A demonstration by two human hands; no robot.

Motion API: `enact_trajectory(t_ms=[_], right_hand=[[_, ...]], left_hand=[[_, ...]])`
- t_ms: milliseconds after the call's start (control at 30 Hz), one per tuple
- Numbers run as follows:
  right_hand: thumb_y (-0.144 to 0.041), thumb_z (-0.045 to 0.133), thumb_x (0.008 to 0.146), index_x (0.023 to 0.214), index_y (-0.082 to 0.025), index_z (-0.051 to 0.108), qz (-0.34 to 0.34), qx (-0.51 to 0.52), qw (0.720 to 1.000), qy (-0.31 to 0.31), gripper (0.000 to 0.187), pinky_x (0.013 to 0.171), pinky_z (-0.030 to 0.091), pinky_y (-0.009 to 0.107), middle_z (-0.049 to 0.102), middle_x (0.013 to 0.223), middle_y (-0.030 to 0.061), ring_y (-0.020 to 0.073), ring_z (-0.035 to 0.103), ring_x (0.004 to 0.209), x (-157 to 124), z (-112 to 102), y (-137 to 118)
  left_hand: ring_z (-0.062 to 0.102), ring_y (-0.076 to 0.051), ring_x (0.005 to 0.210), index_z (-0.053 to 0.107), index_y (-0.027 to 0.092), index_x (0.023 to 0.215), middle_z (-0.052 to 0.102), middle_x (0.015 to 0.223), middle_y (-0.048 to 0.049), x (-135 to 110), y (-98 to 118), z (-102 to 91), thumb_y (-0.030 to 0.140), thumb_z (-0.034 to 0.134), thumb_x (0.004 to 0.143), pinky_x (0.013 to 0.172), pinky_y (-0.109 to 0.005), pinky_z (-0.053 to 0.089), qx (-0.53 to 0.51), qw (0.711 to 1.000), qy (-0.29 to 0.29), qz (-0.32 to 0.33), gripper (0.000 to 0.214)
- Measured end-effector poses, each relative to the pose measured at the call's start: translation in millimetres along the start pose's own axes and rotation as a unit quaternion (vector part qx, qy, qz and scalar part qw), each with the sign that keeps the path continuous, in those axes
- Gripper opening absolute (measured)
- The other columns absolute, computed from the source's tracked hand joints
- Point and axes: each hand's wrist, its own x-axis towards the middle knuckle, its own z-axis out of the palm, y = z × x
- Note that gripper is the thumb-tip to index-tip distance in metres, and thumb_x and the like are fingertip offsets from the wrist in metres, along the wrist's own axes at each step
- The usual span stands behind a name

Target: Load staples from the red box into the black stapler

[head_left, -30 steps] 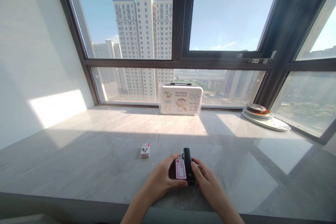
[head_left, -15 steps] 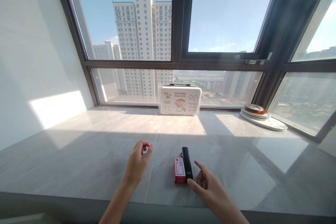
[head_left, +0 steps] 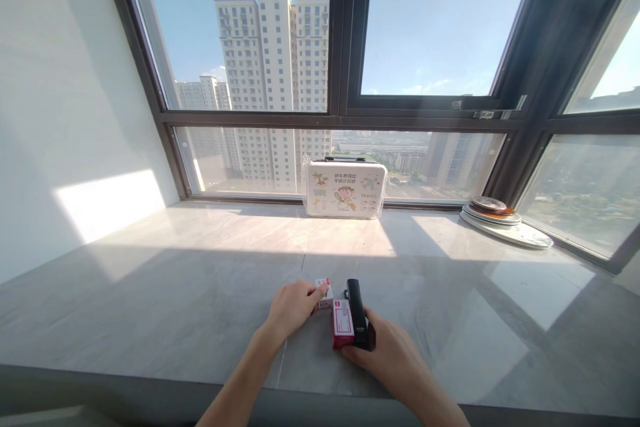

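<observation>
My left hand (head_left: 294,305) pinches a small white-and-red box (head_left: 323,294) between thumb and fingers, just above or on the stone ledge. Beside it, a larger red-and-white box (head_left: 343,320) lies against the left side of a black stapler (head_left: 355,301). My right hand (head_left: 393,341) is closed about the near end of the stapler, fingers along its right side. Its thumb reaches across to the near end of the larger box. The fingertips behind the stapler are partly hidden.
A white carry case (head_left: 345,190) with cartoon prints and a dark handle stands against the window at the back. At the right rear, stacked plates (head_left: 505,227) lie near the window corner. The grey stone ledge (head_left: 175,320) ends at a front edge close to me.
My left hand has moved right, bringing the small box beside the larger one. My right hand has closed in on the stapler from the right. Stapler and larger box stay almost where they were.
</observation>
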Motion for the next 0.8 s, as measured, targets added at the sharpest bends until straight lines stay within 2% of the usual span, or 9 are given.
enact_trajectory(t_ms=[100, 233, 367, 467, 633, 800], right_hand=[[-0.030, 0.078, 0.071, 0.114, -0.028, 0.068, -0.013, 0.001, 1.000, -0.010, 0.044, 0.063, 0.033, 0.027, 0.074, 0.086, -0.0010, 0.0223, 0.064, 0.077, 3.7, 1.0, 0.3], [-0.032, 0.078, 0.071, 0.113, -0.026, 0.069, -0.021, 0.009, 0.999, -0.025, 0.043, 0.061, 0.033, 0.026, 0.073, 0.083, -0.0014, 0.0214, 0.064, 0.075, 7.8, 2.9, 4.3], [-0.032, 0.078, 0.071, 0.113, -0.024, 0.070, -0.022, 0.027, 0.999, -0.041, 0.044, 0.062, 0.036, 0.025, 0.073, 0.084, -0.0011, 0.0214, 0.064, 0.076, 11.5, 4.5, 9.4], [-0.033, 0.077, 0.071, 0.111, -0.022, 0.070, -0.022, 0.038, 0.998, -0.048, 0.043, 0.065, 0.040, 0.026, 0.074, 0.086, 0.0002, 0.0224, 0.065, 0.078, 13.2, 0.2, 14.8], [-0.040, 0.075, 0.072, 0.110, -0.017, 0.072, -0.016, 0.060, 0.996, -0.057, 0.044, 0.072, 0.047, 0.028, 0.074, 0.086, 0.0018, 0.0247, 0.065, 0.080, 11.1, -26.6, 38.5], [-0.048, 0.076, 0.071, 0.110, -0.014, 0.071, 0.013, 0.074, 0.995, -0.061, 0.052, 0.078, 0.050, 0.032, 0.075, 0.093, 0.0043, 0.0291, 0.065, 0.090, 5.4, -70.0, 88.1]], left_hand=[[0.059, -0.020, 0.056, 0.065, 0.023, 0.062, 0.062, 0.051, -0.0017, -0.3, 10.6, 6.9, 0.075, 0.024, 0.094, 0.058, -0.028, 0.032, -0.013, 0.999, -0.030, 0.040, 0.074], [0.061, -0.019, 0.060, 0.067, 0.024, 0.065, 0.064, 0.052, -0.0016, 4.1, 10.9, 0.7, 0.072, 0.020, 0.096, 0.062, -0.027, 0.037, -0.042, 0.991, -0.102, 0.079, 0.074], [0.057, -0.016, 0.051, 0.066, 0.020, 0.064, 0.065, 0.054, -0.0027, 16.4, 8.3, -6.4, 0.076, 0.024, 0.094, 0.060, -0.027, 0.042, -0.072, 0.972, -0.215, 0.066, 0.076], [0.054, -0.014, 0.042, 0.066, 0.017, 0.066, 0.068, 0.058, -0.0051, 26.8, 12.5, -1.6, 0.080, 0.022, 0.091, 0.054, -0.028, 0.044, -0.092, 0.955, -0.279, 0.048, 0.080], [0.061, -0.015, 0.046, 0.064, 0.014, 0.073, 0.071, 0.066, -0.0097, 46.7, 37.7, 26.0, 0.078, 0.019, 0.093, 0.052, -0.026, 0.046, -0.127, 0.927, -0.353, 0.025, 0.082], [0.070, -0.017, 0.056, 0.064, 0.011, 0.078, 0.074, 0.074, -0.0160, 73.2, 91.1, 68.1, 0.066, 0.019, 0.100, 0.053, -0.024, 0.048, -0.143, 0.903, -0.405, 0.020, 0.074]])
